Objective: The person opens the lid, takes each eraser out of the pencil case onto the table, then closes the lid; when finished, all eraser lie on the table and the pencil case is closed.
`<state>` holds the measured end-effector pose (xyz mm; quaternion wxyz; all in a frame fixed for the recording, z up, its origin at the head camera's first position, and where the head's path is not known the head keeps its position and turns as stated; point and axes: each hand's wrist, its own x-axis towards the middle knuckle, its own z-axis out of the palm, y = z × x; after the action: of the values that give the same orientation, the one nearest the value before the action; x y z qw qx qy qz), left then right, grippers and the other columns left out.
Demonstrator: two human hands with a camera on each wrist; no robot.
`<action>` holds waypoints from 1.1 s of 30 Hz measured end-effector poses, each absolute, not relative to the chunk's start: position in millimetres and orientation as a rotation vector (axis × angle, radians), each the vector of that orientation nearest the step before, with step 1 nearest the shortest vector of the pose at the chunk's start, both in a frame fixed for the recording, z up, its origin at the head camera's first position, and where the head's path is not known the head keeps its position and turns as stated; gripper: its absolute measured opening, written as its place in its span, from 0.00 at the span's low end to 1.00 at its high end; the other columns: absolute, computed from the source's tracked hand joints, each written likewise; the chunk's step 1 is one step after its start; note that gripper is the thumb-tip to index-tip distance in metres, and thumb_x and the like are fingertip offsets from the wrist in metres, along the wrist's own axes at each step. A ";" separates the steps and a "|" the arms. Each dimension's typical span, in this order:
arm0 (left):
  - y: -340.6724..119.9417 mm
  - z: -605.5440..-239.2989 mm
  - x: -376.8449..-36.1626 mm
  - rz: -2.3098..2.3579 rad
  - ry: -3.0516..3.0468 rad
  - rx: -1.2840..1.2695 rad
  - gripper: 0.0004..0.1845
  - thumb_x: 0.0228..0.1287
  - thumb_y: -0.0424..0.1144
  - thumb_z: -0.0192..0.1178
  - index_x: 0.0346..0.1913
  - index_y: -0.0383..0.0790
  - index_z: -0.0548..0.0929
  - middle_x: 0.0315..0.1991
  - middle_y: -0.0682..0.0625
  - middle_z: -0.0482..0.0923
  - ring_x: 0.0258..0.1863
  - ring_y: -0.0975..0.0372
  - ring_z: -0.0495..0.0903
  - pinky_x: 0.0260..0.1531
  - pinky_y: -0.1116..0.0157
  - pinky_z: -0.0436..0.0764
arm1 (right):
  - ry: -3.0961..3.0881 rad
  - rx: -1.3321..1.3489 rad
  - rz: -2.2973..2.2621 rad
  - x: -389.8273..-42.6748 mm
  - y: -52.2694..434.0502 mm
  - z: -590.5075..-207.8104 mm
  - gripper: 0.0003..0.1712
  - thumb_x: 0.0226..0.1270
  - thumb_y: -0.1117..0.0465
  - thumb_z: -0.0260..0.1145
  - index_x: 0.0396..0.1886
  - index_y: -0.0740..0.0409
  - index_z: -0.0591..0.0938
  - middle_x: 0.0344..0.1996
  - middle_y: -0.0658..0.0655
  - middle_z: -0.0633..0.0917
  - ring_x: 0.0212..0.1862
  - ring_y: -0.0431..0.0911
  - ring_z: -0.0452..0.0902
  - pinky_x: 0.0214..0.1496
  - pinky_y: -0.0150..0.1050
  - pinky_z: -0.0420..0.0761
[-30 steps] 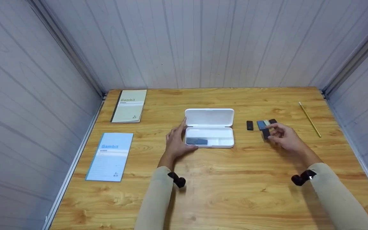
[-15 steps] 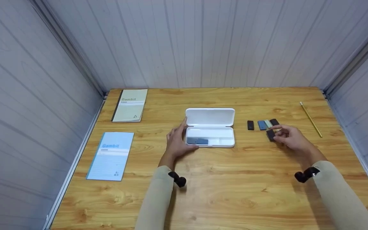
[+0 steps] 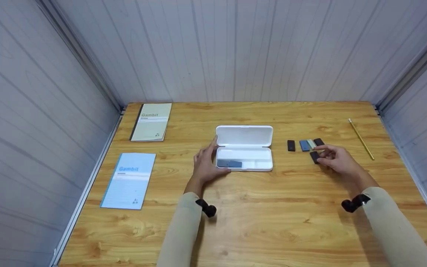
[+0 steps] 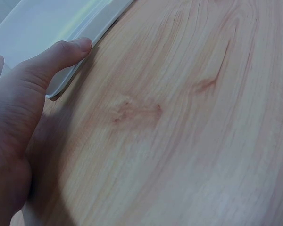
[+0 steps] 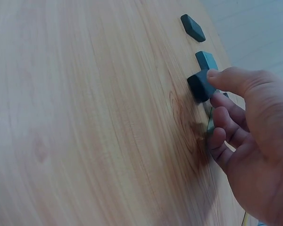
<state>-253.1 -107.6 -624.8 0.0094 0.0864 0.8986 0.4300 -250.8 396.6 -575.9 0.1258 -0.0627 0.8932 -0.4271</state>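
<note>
Currently, the bench (image 3: 258, 218) carries everything in view. Largest of its things is my blue notebook (image 3: 128, 181), lying flat near the left edge, with a beige notebook (image 3: 151, 121) behind it at the far left corner. At the middle of the bench, toward the far edge, the white case (image 3: 244, 148) lies open, lid back; a dark blue piece (image 3: 229, 163) sits in its tray at the left end. My left hand (image 3: 205, 165) rests against the left end of the case, fingers straight and relaxed, thumb along the near rim, gripping nothing.

A yellow pencil (image 3: 361, 139) lies near the far right corner, well apart from the rest. Between case and pencil stands a short row of small erasers: one black eraser (image 3: 291, 145) alone at the left, then a blue eraser (image 3: 304, 145), a pale eraser (image 3: 311, 143) and a dark eraser (image 3: 319, 141) close together. Just nearer me than that row, my right hand (image 3: 337, 160) pinches the black block (image 5: 199, 86) between thumb and fingertips, with the other fingers curled.
</note>
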 end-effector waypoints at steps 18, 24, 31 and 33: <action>-102.7 -620.2 -254.4 1.276 2.833 0.243 0.74 0.49 0.56 0.90 0.94 0.59 0.51 0.79 0.50 0.81 0.84 0.44 0.68 0.85 0.36 0.55 | 2.619 -0.311 -1.256 -249.0 376.5 -563.3 0.23 0.82 0.68 0.69 0.72 0.67 0.83 0.45 0.63 0.86 0.30 0.44 0.80 0.28 0.36 0.81; -101.3 -619.3 -253.5 1.284 2.820 0.242 0.74 0.50 0.55 0.90 0.94 0.60 0.51 0.79 0.50 0.81 0.84 0.45 0.67 0.85 0.36 0.55 | 2.598 -0.372 -1.292 -249.2 359.8 -564.0 0.23 0.81 0.69 0.70 0.71 0.70 0.83 0.48 0.69 0.87 0.33 0.39 0.79 0.30 0.33 0.81; -104.1 -622.0 -252.9 1.320 2.804 0.244 0.75 0.49 0.54 0.91 0.94 0.60 0.51 0.79 0.49 0.81 0.84 0.44 0.67 0.86 0.36 0.53 | 2.595 -0.445 -1.270 -250.3 331.0 -564.6 0.23 0.79 0.68 0.72 0.70 0.68 0.85 0.50 0.69 0.89 0.36 0.36 0.81 0.35 0.30 0.81; -105.2 -622.3 -253.0 1.327 2.815 0.252 0.75 0.48 0.53 0.91 0.94 0.58 0.52 0.79 0.48 0.81 0.83 0.44 0.68 0.86 0.36 0.53 | 2.598 -0.474 -1.254 -251.5 321.7 -564.6 0.22 0.79 0.68 0.73 0.69 0.67 0.85 0.49 0.69 0.89 0.37 0.36 0.81 0.36 0.30 0.81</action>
<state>-253.0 -105.2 -622.3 0.0097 0.0807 0.9015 0.4250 -251.5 321.7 -564.6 0.1090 -0.1613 0.8833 -0.4264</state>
